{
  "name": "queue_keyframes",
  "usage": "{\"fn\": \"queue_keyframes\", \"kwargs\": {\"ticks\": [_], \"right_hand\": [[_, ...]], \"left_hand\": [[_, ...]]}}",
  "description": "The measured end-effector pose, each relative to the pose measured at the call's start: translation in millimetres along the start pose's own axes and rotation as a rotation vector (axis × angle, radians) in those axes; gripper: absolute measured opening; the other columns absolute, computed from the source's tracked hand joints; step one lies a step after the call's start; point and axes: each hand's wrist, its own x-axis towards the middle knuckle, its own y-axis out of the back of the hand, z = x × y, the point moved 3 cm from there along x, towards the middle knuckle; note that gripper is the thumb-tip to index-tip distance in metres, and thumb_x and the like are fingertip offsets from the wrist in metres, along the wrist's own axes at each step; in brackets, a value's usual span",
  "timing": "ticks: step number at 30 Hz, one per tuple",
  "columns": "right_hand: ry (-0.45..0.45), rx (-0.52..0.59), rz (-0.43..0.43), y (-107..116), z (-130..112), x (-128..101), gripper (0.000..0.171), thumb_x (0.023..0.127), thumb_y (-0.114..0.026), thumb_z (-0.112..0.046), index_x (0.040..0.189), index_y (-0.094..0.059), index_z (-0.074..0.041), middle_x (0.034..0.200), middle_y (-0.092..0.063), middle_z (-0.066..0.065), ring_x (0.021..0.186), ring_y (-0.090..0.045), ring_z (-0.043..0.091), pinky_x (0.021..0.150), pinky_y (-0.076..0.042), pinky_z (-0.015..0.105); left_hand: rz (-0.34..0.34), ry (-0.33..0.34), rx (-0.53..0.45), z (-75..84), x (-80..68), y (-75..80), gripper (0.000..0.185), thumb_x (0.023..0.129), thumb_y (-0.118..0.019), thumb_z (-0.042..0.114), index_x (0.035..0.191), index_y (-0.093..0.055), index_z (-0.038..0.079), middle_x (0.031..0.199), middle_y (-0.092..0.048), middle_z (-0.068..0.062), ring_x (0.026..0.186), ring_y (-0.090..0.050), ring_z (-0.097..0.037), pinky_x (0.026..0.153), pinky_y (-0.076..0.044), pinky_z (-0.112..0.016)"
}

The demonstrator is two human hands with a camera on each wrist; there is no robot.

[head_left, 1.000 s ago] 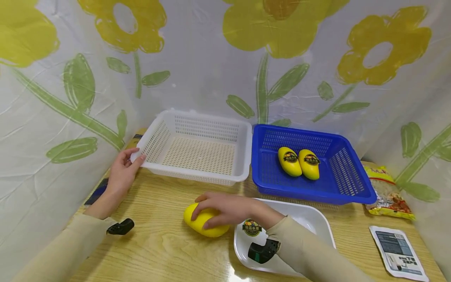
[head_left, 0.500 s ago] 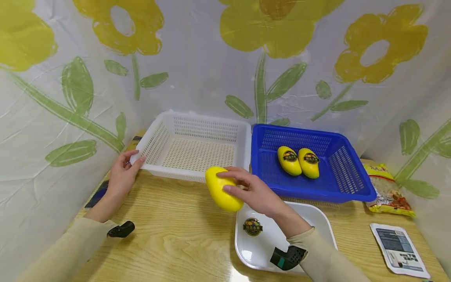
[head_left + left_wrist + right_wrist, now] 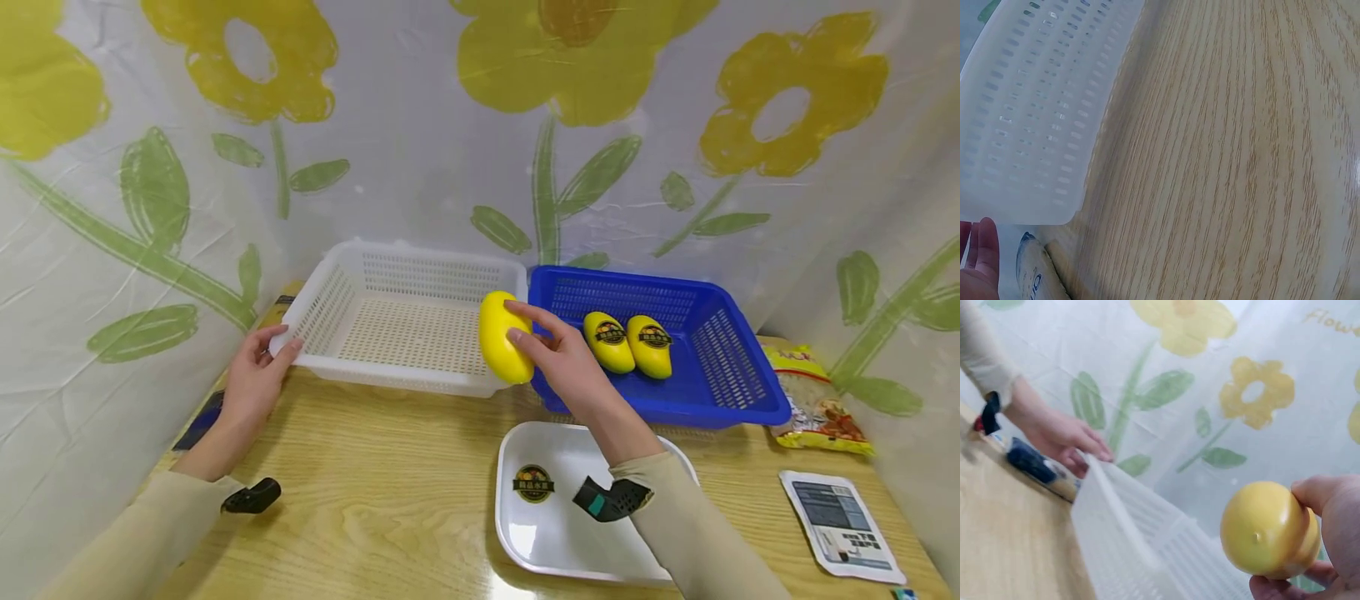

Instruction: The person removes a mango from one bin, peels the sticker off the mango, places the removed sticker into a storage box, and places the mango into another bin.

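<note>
My right hand (image 3: 558, 354) holds a yellow mango (image 3: 504, 337) in the air over the right end of the white plastic basket (image 3: 408, 383). In the right wrist view the mango (image 3: 1266, 528) shows its small nub, with thumb and fingers on either side. My left hand (image 3: 255, 375) grips the near left corner of the white basket, its thumb and fingers about the rim. The right wrist view shows this left hand (image 3: 1066, 439) at the same corner. Two more mangoes, one (image 3: 609, 343) beside the other (image 3: 649, 347), lie with black labels up in the blue basket (image 3: 738, 408).
A white tray (image 3: 540, 542) with a round fruit label (image 3: 533, 484) lies in front of the blue basket. At the right are a yellow snack bag (image 3: 817, 404) and a flat white packet (image 3: 842, 529). A dark blue packet (image 3: 201, 423) lies along the left edge. A flowered curtain (image 3: 405, 167) stands behind.
My right hand has lifted the mango from the table and carried it up and to the right, over the white basket's right end. My left hand has stayed at the basket's corner.
</note>
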Motion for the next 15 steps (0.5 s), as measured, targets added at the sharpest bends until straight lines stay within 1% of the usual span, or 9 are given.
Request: {"fn": "queue_keyframes", "kwargs": {"ticks": [3,5,8,11,15], "right_hand": [[-0.009,-0.012,0.029,1,-3,17,0.042,0.099,-0.058,-0.034,0.14,-0.051,-0.035,0.141,-0.049,0.001,0.105,-0.062,0.024,0.091,-0.05,0.041],[-0.017,-0.048,0.052,0,-5,30,0.043,0.099,-0.059,-0.033,0.141,-0.052,-0.033,0.145,-0.043,0.0,0.109,-0.061,0.023,0.094,-0.049,0.04],[-0.022,-0.117,0.063,-4,-7,50,0.043,0.098,-0.06,-0.03,0.141,-0.053,-0.029,0.149,-0.037,0.001,0.116,-0.058,0.024,0.093,-0.05,0.038],[-0.015,-0.168,0.061,-9,-8,71,0.042,0.098,-0.062,-0.026,0.139,-0.056,-0.026,0.149,-0.038,0.003,0.119,-0.056,0.026,0.091,-0.052,0.037],[-0.019,-0.164,0.058,-17,-5,95,0.04,0.096,-0.064,-0.019,0.136,-0.06,-0.022,0.149,-0.04,0.003,0.121,-0.054,0.025,0.091,-0.052,0.036]], "left_hand": [[0.002,0.002,0.0,-1.3,-0.8,0.5,0.06,0.097,-0.056,0.044,0.144,-0.04,0.009,0.139,-0.04,-0.011,0.108,-0.05,-0.011,0.079,-0.047,-0.009],[0.002,0.005,-0.004,-2.4,-0.8,0.7,0.06,0.097,-0.056,0.044,0.144,-0.04,0.01,0.139,-0.04,-0.012,0.108,-0.05,-0.011,0.078,-0.046,-0.009],[0.002,0.013,-0.007,-4.0,-0.8,1.1,0.061,0.097,-0.056,0.044,0.145,-0.04,0.011,0.139,-0.04,-0.011,0.109,-0.05,-0.01,0.076,-0.046,-0.008],[0.003,0.012,-0.008,-4.3,-0.7,1.4,0.061,0.096,-0.056,0.045,0.145,-0.04,0.011,0.138,-0.041,-0.01,0.109,-0.05,-0.009,0.076,-0.046,-0.007],[0.002,-0.007,-0.014,-3.4,0.9,0.4,0.06,0.097,-0.057,0.043,0.144,-0.041,0.01,0.136,-0.043,-0.009,0.107,-0.051,-0.007,0.077,-0.046,-0.008]]}}
